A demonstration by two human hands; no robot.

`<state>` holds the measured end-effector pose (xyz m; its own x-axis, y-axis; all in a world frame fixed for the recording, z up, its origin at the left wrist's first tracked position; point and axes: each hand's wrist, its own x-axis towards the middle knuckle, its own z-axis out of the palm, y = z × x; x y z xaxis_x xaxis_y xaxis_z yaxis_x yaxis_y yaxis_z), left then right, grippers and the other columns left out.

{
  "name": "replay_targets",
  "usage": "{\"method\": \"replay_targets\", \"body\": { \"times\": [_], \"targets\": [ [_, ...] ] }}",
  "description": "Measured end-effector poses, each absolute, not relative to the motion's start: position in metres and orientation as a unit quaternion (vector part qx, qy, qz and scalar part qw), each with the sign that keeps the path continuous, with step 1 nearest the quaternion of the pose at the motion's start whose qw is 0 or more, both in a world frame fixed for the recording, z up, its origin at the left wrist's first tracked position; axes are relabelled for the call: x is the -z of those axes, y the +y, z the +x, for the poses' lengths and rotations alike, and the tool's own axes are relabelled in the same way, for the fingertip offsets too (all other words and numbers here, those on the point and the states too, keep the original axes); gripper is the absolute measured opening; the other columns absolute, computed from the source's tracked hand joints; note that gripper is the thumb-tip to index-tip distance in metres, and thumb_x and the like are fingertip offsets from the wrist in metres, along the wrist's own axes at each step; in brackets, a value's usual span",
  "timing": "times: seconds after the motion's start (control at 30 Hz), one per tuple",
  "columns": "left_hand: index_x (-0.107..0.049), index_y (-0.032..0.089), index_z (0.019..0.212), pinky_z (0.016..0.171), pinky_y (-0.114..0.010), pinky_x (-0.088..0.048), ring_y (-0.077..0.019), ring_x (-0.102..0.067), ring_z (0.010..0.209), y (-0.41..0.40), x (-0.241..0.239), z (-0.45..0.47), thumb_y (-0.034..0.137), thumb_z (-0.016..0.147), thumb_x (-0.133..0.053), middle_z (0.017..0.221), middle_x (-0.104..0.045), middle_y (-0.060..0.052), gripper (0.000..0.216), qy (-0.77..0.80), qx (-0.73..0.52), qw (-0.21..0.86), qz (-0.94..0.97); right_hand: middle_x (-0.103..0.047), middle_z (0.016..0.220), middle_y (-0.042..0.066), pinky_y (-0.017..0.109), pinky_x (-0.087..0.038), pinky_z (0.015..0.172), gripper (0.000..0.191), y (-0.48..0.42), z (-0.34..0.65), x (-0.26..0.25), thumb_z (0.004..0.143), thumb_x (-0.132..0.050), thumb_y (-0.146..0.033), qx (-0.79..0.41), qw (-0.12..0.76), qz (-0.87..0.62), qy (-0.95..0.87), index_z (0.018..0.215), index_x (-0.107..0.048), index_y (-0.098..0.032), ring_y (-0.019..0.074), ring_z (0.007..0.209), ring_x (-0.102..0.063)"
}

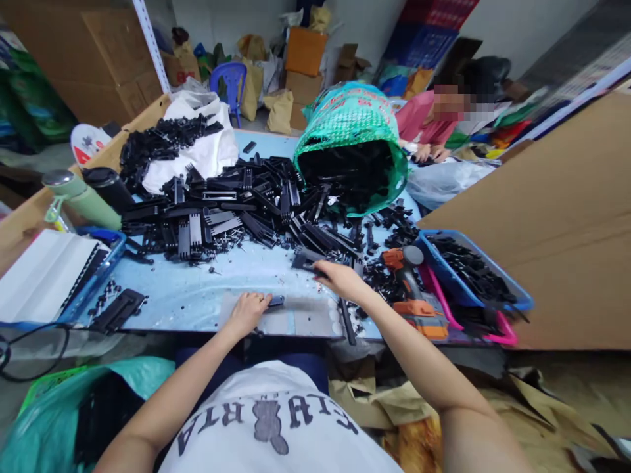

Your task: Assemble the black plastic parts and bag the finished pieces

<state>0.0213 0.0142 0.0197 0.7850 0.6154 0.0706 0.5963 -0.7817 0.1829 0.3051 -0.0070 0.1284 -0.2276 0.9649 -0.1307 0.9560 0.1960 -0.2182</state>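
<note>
My left hand [248,310] rests near the table's front edge, fingers curled on a small dark part [277,300] lying on a grey mat [296,315]. Further right, my right hand [340,278] reaches forward and pinches a flat black plastic piece [306,261] at the near edge of a big heap of black plastic parts [236,203]. The heap spreads across the light blue table [197,289]. An orange cordless screwdriver [411,289] lies just right of my right hand.
A green woven sack [352,141] lies tipped, spilling black parts. A blue tray [473,276] of parts sits at right beside a cardboard wall [557,217]. Bottles [81,194] and a blue tray with white sheets [49,276] stand left. Another person in pink [424,125] works opposite.
</note>
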Motion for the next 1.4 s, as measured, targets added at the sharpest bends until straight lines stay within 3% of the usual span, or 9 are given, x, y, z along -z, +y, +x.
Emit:
{"method": "replay_targets", "body": {
  "times": [0.17, 0.33, 0.47, 0.8, 1.07, 1.27, 1.4],
  "targets": [
    [-0.048, 0.017, 0.124, 0.086, -0.035, -0.037, -0.0232, -0.051, 0.101, 0.010, -0.024, 0.015, 0.019, 0.088, -0.041, 0.109, -0.058, -0.010, 0.036, 0.344, -0.049, 0.156, 0.925, -0.067, 0.094, 0.006, 0.025, -0.038, 0.064, 0.032, -0.048, 0.252, -0.084, 0.089, -0.043, -0.049, -0.199, -0.121, -0.489, -0.841, 0.106, -0.054, -0.023, 0.0209, 0.082, -0.064],
    [-0.045, 0.019, 0.123, 0.093, -0.040, -0.033, -0.0259, -0.047, 0.110, 0.006, -0.032, 0.031, 0.043, 0.087, -0.043, 0.116, -0.055, -0.010, 0.044, 0.347, -0.042, 0.195, 0.917, -0.067, 0.092, 0.007, 0.025, -0.034, 0.060, 0.040, -0.053, 0.243, -0.061, 0.091, -0.034, -0.052, -0.166, -0.131, -0.529, -0.822, 0.104, -0.055, -0.021, 0.0205, 0.080, -0.064],
    [-0.048, 0.017, 0.115, 0.089, -0.041, -0.035, -0.0283, -0.050, 0.104, 0.006, -0.031, 0.038, 0.064, 0.072, -0.055, 0.109, -0.057, -0.011, 0.064, 0.347, -0.048, 0.194, 0.916, -0.067, 0.091, 0.007, 0.025, -0.032, 0.058, 0.042, -0.057, 0.244, -0.060, 0.092, -0.030, -0.053, -0.143, -0.126, -0.557, -0.809, 0.104, -0.055, -0.021, 0.0198, 0.077, -0.063],
    [-0.047, 0.019, 0.114, 0.089, -0.040, -0.037, -0.0278, -0.053, 0.101, 0.007, -0.027, 0.036, 0.061, 0.062, -0.067, 0.108, -0.058, -0.010, 0.070, 0.343, -0.075, 0.198, 0.915, -0.067, 0.089, 0.005, 0.025, -0.029, 0.057, 0.040, -0.057, 0.245, -0.072, 0.092, -0.032, -0.054, -0.157, -0.125, -0.550, -0.811, 0.104, -0.056, -0.024, 0.0186, 0.074, -0.063],
    [-0.050, 0.018, 0.103, 0.075, -0.034, -0.045, -0.0233, -0.059, 0.090, 0.006, -0.016, 0.026, 0.057, 0.078, -0.053, 0.098, -0.060, -0.009, 0.046, 0.315, -0.156, 0.198, 0.915, -0.063, 0.091, 0.011, 0.027, -0.032, 0.067, 0.041, -0.060, 0.231, -0.090, 0.094, -0.026, -0.048, -0.097, -0.130, -0.560, -0.813, 0.104, -0.054, -0.019, 0.0187, 0.081, -0.059],
    [-0.053, 0.018, 0.097, 0.069, -0.032, -0.046, -0.0219, -0.060, 0.083, 0.003, -0.019, 0.030, 0.064, 0.077, -0.049, 0.089, -0.061, -0.007, 0.051, 0.326, -0.151, 0.208, 0.910, -0.063, 0.085, 0.008, 0.026, -0.031, 0.062, 0.042, -0.042, 0.241, -0.094, 0.093, -0.028, -0.051, -0.102, -0.135, -0.512, -0.842, 0.100, -0.055, -0.020, 0.0179, 0.075, -0.059],
    [-0.052, 0.020, 0.109, 0.082, -0.035, -0.046, -0.0245, -0.057, 0.098, 0.023, -0.032, 0.032, 0.064, 0.077, -0.049, 0.105, -0.060, -0.009, 0.054, 0.330, -0.119, 0.224, 0.909, -0.065, 0.085, 0.006, 0.025, -0.032, 0.060, 0.043, -0.031, 0.256, -0.074, 0.090, -0.035, -0.056, -0.144, -0.107, -0.527, -0.831, 0.102, -0.057, -0.021, 0.0174, 0.074, -0.061]
  ]
}}
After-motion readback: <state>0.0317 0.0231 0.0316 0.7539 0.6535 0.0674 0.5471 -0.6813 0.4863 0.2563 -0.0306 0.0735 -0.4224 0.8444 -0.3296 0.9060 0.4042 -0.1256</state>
